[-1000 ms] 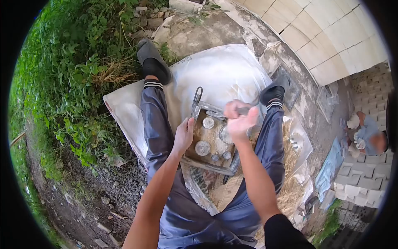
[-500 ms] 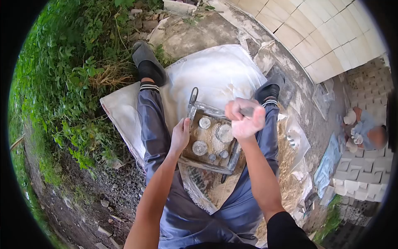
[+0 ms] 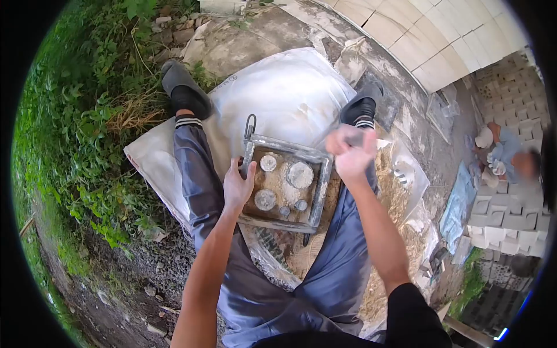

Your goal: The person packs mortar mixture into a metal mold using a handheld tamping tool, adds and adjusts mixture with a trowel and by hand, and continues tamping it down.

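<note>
Between my legs sits a square metal frame mould [image 3: 322,197], its inside bedded with brown sandy powder. Several round grey pieces stand in it: a large dusty disc [image 3: 300,175], two mid-sized ones and two small ones. My left hand [image 3: 237,188] is closed on the frame's left wall, thumb on the near side. My right hand [image 3: 350,154] is raised by the frame's upper right corner, blurred by motion and dusted with powder. Its fingers curl round a small dark grey object [image 3: 355,140] whose kind I cannot make out.
A white woven sack [image 3: 278,87] lies under the frame and my feet. Sandy powder [image 3: 386,214] is heaped on sheeting at the right. Plants [image 3: 75,151] grow on the left. Another person [image 3: 510,156] sits among stacked pale blocks [image 3: 505,226] at the far right.
My right hand has moved off the frame's right side, outward and up in the view, uncovering the frame's right corner. The left hand stays on the frame while the whole view shifts slightly.
</note>
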`<state>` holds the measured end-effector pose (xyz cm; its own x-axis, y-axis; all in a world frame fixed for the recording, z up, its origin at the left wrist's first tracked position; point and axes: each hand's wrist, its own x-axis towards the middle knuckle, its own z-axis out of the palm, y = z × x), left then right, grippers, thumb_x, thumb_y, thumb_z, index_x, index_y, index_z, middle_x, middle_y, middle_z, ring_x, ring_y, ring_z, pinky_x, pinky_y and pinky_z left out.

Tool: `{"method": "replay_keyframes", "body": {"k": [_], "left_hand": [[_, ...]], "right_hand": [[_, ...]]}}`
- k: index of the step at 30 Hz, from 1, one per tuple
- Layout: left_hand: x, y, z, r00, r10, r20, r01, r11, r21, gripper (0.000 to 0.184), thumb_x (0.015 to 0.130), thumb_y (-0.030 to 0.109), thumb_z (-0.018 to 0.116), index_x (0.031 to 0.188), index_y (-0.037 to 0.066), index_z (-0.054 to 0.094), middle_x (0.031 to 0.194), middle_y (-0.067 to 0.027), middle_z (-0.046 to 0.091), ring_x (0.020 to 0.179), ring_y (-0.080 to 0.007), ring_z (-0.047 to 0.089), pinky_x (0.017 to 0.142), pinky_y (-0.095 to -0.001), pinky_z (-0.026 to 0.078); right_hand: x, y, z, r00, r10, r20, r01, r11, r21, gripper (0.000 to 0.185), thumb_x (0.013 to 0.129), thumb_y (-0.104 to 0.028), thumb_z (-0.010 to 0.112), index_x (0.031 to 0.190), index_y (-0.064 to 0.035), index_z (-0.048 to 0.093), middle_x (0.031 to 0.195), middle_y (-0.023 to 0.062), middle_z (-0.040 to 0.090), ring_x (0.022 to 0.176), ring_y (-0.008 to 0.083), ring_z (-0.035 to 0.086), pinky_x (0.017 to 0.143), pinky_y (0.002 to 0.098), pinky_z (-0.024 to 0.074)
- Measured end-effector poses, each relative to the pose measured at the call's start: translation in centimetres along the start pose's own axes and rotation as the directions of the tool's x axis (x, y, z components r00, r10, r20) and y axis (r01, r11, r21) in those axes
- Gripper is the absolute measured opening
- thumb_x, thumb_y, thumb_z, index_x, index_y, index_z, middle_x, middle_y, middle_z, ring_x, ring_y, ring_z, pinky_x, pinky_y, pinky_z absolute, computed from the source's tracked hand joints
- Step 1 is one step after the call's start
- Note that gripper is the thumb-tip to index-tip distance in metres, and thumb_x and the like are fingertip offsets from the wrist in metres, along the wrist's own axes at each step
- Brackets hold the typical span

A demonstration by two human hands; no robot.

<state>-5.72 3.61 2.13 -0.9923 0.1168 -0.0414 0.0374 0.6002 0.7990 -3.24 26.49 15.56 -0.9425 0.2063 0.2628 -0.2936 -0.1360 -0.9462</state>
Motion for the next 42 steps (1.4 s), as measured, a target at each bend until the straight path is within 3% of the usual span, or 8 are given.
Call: {"method": "replay_keyframes", "body": {"k": [8, 11, 14, 18, 20, 25, 29, 42], "left_hand": [[0.0, -0.6, 0.3, 0.999, -0.053, 0.003, 0.053, 0.998, 0.02, 0.048, 0.087, 0.042, 0.056, 0.112, 0.001, 0.049, 0.095, -0.024, 0.063, 0.091, -0.0411, 0.06, 0.078, -0.0437, 0.047], [-0.3, -0.3, 0.0, 0.999, -0.052, -0.016, 0.053, 0.998, 0.038, 0.048, 0.088, 0.041, 0.055, 0.112, 0.0, 0.048, 0.094, -0.0248, 0.062, 0.09, -0.042, 0.059, 0.077, -0.0441, 0.046], [-0.4, -0.3, 0.2, 1.0, -0.026, -0.014, 0.027, 0.998, 0.048, 0.048, 0.088, 0.041, 0.055, 0.111, 0.0, 0.048, 0.093, -0.0253, 0.062, 0.089, -0.0423, 0.059, 0.077, -0.0446, 0.046], [-0.2, -0.3, 0.3, 0.999, 0.001, -0.046, 0.002, 0.998, 0.057, 0.046, 0.088, 0.041, 0.054, 0.109, 0.001, 0.049, 0.091, -0.0261, 0.062, 0.088, -0.0426, 0.059, 0.076, -0.0457, 0.046], [0.0, 0.1, -0.1, 1.0, -0.016, -0.012, 0.016, 0.999, 0.039, 0.046, 0.088, 0.041, 0.054, 0.109, 0.001, 0.049, 0.091, -0.0261, 0.062, 0.088, -0.0427, 0.059, 0.076, -0.0462, 0.046], [-0.2, -0.1, 0.3, 0.999, 0.017, -0.048, -0.012, 0.995, 0.097, 0.044, 0.089, 0.041, 0.053, 0.108, 0.001, 0.048, 0.09, -0.0256, 0.062, 0.086, -0.0435, 0.059, 0.073, -0.0478, 0.046], [-0.4, 0.6, 0.0, 0.999, -0.053, -0.004, 0.053, 0.991, 0.122, 0.045, 0.089, 0.041, 0.052, 0.109, 0.001, 0.047, 0.092, -0.026, 0.062, 0.088, -0.0434, 0.059, 0.075, -0.0479, 0.046], [-0.5, 0.3, 0.0, 0.999, -0.028, -0.021, 0.031, 0.993, 0.118, 0.049, 0.089, 0.041, 0.052, 0.114, -0.001, 0.045, 0.095, -0.0276, 0.061, 0.09, -0.0435, 0.059, 0.076, -0.0473, 0.046]], "right_hand": [[-2.0, -0.6, -1.4, 0.923, 0.077, -0.377, -0.001, 0.98, 0.2, 0.073, 0.079, -0.078, 0.029, 0.053, -0.0101, 0.027, 0.046, -0.0023, 0.022, 0.041, 0.0105, 0.019, 0.042, 0.028, 0.0128], [-4.6, 0.4, -1.0, 0.698, -0.095, -0.71, 0.149, 0.989, 0.014, 0.069, 0.081, -0.076, 0.029, 0.055, -0.012, 0.023, 0.049, -0.0021, 0.021, 0.044, 0.011, 0.021, 0.045, 0.0263, 0.0169], [-4.0, -1.1, -1.6, 0.792, 0.064, -0.607, 0.026, 0.99, 0.139, 0.069, 0.081, -0.076, 0.03, 0.055, -0.0128, 0.024, 0.049, -0.0026, 0.021, 0.046, 0.0103, 0.023, 0.046, 0.0246, 0.0182], [-5.4, -1.8, 1.2, 0.528, 0.073, -0.846, 0.162, 0.97, 0.184, 0.064, 0.085, -0.068, 0.036, 0.057, -0.0115, 0.027, 0.053, -0.0018, 0.027, 0.047, 0.01, 0.025, 0.046, 0.0244, 0.0199], [-5.6, 0.2, 0.1, 0.701, -0.084, -0.709, 0.078, 0.996, -0.04, 0.064, 0.083, -0.069, 0.039, 0.057, -0.0117, 0.028, 0.053, -0.0015, 0.028, 0.046, 0.0081, 0.025, 0.042, 0.0255, 0.0176], [-7.4, -2.5, 1.3, 0.702, -0.271, -0.658, 0.25, 0.96, -0.129, 0.063, 0.088, -0.064, 0.036, 0.056, -0.0105, 0.023, 0.054, -0.0019, 0.025, 0.046, 0.0087, 0.023, 0.044, 0.0241, 0.0151], [-5.9, -1.0, 0.6, 0.67, -0.047, -0.741, 0.075, 0.997, 0.004, 0.067, 0.08, -0.074, 0.035, 0.054, -0.0139, 0.024, 0.047, -0.0021, 0.022, 0.041, 0.0098, 0.02, 0.039, 0.0279, 0.0121], [-12.0, -1.7, 3.8, 0.659, -0.229, -0.716, 0.139, 0.973, -0.183, 0.069, 0.078, -0.077, 0.037, 0.056, -0.0121, 0.026, 0.049, -0.0013, 0.024, 0.044, 0.0105, 0.021, 0.042, 0.0254, 0.0148]]}}
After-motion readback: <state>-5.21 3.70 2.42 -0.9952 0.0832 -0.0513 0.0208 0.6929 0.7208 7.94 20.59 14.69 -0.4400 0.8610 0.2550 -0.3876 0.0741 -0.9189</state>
